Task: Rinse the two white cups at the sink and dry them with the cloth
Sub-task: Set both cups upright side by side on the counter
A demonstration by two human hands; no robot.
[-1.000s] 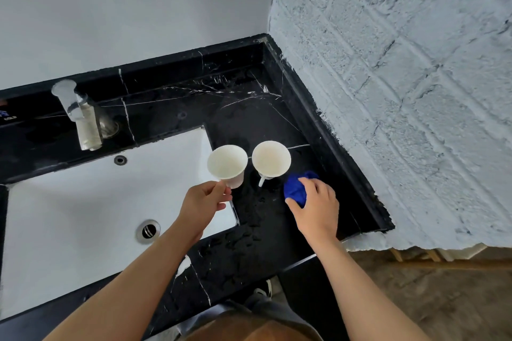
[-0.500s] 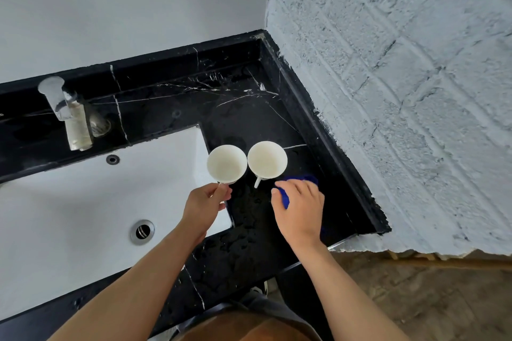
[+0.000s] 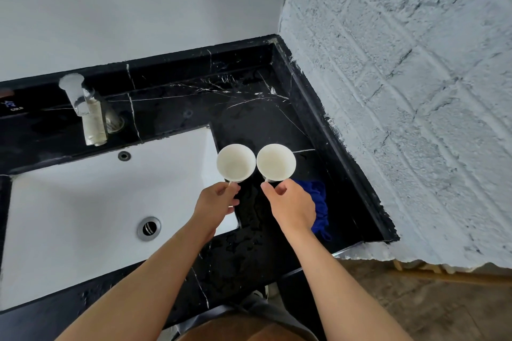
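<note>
Head view: my left hand [image 3: 219, 199] pinched the left cup [image 3: 236, 162] by its handle at the sink [image 3: 83, 202] edge; my right hand [image 3: 291, 202] held the right cup [image 3: 276, 161] over the bench [image 3: 249, 119], cloth [image 3: 318, 202] beside. Those rims nearly touched, so a careless swing could knock them together.
</note>
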